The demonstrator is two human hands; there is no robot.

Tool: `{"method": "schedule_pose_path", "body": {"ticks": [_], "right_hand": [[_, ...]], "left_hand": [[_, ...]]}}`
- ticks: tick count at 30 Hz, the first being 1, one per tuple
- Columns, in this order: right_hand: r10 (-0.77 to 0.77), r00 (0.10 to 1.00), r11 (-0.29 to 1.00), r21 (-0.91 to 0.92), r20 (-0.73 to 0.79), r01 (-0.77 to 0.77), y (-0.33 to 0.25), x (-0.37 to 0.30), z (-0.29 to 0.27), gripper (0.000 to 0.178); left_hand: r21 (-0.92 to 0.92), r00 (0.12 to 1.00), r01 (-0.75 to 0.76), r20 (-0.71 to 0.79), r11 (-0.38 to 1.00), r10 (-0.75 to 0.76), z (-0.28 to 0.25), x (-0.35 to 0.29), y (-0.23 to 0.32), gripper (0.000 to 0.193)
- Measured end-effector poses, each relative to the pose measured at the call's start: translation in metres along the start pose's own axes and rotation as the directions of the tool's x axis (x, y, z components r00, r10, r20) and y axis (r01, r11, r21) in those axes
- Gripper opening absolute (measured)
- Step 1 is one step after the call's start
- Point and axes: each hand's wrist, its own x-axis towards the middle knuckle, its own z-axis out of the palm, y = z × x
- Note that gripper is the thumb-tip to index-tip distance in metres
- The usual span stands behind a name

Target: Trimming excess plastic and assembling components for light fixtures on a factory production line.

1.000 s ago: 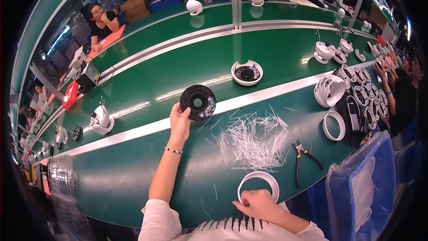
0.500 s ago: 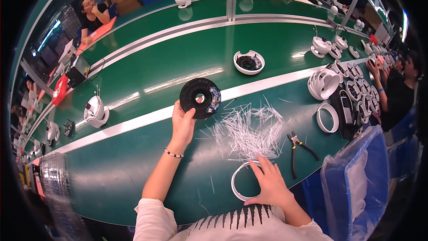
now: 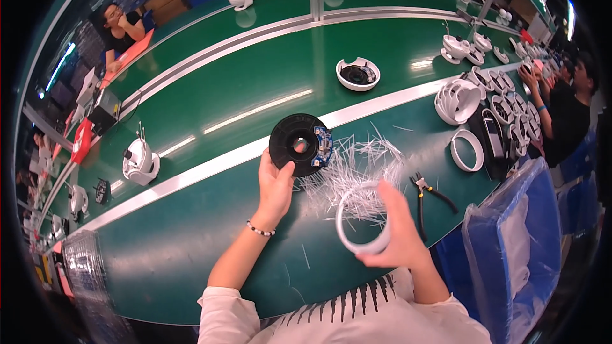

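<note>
Black plastic is forming the round disc (image 3: 285,151) that the left hand (image 3: 275,186) is holding near the centre of the frame, over the bench (image 3: 191,242); the thumb is pressing on its lower face while fingers are supporting it behind. The right hand (image 3: 403,229) is appearing blurred, its thumb and fingers spreading wide around the right side of a white ring (image 3: 373,246), which it is apparently gripping, below and right of the disc. Whether the ring is touching the bench cannot be told.

Risks, as judged here: the disc is relying on a hold near its lower edge, so a slipping thumb could be letting it tip and fall. The circuit board (image 3: 323,146) is lying exposed on the side nearest the ring, so a careless swing could be chipping its parts. Loose white strips (image 3: 335,185) are lying close by, and the ring's rim could be catching them.

Appearance: the disc is showing a dull, dark face with circular ridges and a central hole, a little skin showing through; the blue board is following its right edge, carrying small pale and metallic parts.
</note>
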Motion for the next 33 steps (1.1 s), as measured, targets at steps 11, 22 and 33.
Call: {"method": "schedule_pose_path", "body": {"ticks": [11, 22, 33], "right_hand": [[0.316, 0.910, 0.462, 0.881, -0.267, 0.098, 0.009, 0.044, 0.057, 0.102], [0.026, 0.961, 0.944, 0.324, -0.276, 0.068, -0.002, 0.045, 0.052, 0.120], [-0.077, 0.920, 0.968, 0.191, -0.384, 0.161, -0.014, 0.042, 0.050, 0.104]], "left_hand": [[-0.055, 0.738, 0.530, 0.521, 0.846, -0.429, 0.023, -0.038, -0.002, 0.075], [-0.283, 0.805, 0.578, 0.357, 0.766, -0.475, 0.029, -0.026, 0.009, 0.058], [-0.289, 0.865, 0.493, 0.267, 0.821, -0.425, 0.045, -0.032, 0.015, 0.057]]}}
